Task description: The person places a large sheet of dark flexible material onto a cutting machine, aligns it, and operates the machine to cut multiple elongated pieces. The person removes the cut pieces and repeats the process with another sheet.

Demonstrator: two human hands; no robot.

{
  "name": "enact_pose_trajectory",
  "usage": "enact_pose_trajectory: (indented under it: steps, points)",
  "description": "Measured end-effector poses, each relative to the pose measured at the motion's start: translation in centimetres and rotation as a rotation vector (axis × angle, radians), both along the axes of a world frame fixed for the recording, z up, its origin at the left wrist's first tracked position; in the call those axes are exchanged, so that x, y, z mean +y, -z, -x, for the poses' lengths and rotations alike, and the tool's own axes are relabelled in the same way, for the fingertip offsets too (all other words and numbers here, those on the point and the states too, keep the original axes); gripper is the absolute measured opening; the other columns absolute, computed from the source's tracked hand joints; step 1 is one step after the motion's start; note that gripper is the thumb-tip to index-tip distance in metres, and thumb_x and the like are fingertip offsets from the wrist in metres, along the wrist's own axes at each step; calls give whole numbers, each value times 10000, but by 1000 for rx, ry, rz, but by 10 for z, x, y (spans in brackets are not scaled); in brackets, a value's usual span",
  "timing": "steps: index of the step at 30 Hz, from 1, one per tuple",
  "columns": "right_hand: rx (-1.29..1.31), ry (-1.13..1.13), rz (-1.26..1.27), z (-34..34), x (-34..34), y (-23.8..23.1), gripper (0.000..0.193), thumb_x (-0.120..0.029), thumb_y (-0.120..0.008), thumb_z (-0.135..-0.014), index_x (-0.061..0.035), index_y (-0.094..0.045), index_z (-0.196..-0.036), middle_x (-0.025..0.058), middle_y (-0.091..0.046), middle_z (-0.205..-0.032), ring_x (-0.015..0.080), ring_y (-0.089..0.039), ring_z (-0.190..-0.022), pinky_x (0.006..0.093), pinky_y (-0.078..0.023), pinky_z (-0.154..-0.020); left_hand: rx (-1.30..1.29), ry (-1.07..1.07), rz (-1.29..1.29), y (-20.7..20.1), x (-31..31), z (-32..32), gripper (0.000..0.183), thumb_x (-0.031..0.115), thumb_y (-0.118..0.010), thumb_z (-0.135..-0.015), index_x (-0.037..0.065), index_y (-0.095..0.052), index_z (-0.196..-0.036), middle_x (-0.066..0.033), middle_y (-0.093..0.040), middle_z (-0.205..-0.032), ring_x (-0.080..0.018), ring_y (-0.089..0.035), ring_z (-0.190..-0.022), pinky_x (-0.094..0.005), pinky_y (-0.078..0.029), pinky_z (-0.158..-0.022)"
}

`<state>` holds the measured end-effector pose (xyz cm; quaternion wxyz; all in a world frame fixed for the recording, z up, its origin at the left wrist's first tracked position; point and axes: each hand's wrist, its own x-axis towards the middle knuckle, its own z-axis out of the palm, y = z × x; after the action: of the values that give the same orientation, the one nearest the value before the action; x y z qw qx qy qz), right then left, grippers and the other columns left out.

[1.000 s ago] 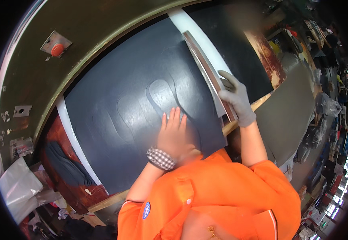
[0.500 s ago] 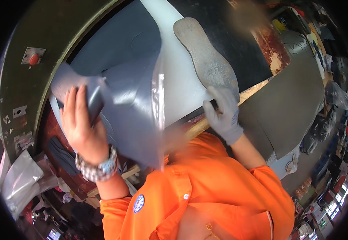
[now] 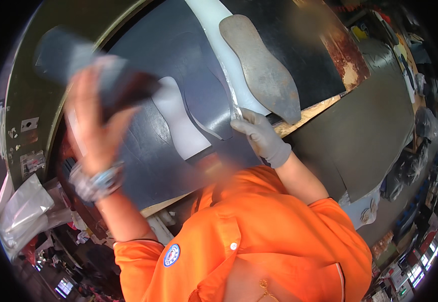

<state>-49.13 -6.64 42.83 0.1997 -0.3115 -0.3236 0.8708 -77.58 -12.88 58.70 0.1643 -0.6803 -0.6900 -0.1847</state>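
Note:
My left hand point(image 3: 94, 113), bare and smeared by motion, holds blurred dark flat pieces point(image 3: 65, 53) above the left side of the table. How many pieces there are cannot be made out. My right hand point(image 3: 267, 138), in a grey glove, pinches the near right edge of a dark rubber-like sheet point(image 3: 148, 55). A sole-shaped hole in this sheet shows the white board point(image 3: 174, 118) below. Beside the hole, a sole outline point(image 3: 209, 98) is cut into the sheet. To the right lies a grey sole-shaped cutting die point(image 3: 261, 65), apart from my glove.
A green machine frame point(image 3: 15, 103) borders the table on the left, with clear plastic bags point(image 3: 25, 209) below it. At the right are another dark sheet point(image 3: 299, 50), a rusty reddish strip point(image 3: 347, 65) and a large grey-green sheet point(image 3: 360, 131).
The lifted, curled sheet now lies flatter on the table. My left hand has moved up and left with the dark pieces. My gloved right hand has shifted from beside the die to the sheet's edge.

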Motion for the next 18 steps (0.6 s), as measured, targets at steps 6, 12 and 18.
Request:
enact_pose_trajectory:
  steps: [6, 12, 18]
  points:
    - [-49, -43, -425, -4, -8, 1, 502, -156, -613, -958, 53, -495, -1399, 98, -591, -1329, 123, -571, -1152, 282, -450, -1001, -473, 296, 506, 170, 24, -48, 845, 132, -817, -705, 139, -472, -1477, -128, -444, -1538, -310, -349, -1477, -633, -195, -1194]
    - [-633, 30, -372, -38, -23, -5, 286, -183, -636, -980, 22, -680, -1175, -1, -708, -984, 119, -617, -871, 291, -504, -798, -706, 119, -215, 73, 32, 84, 306, -34, -593, -942, 99, -727, -1183, -114, -757, -1083, -159, -747, -874, -229, -582, -714]
    - [-1046, 359, -1221, -34, -45, -8, 283, -149, -632, -953, 1, -649, -1192, 155, -696, -955, 292, -684, -869, 377, -526, -791, -84, 232, 7, 35, -83, 71, 340, 0, -552, -909, 46, -699, -1212, -170, -645, -1308, -294, -647, -1175, -374, -531, -1010]
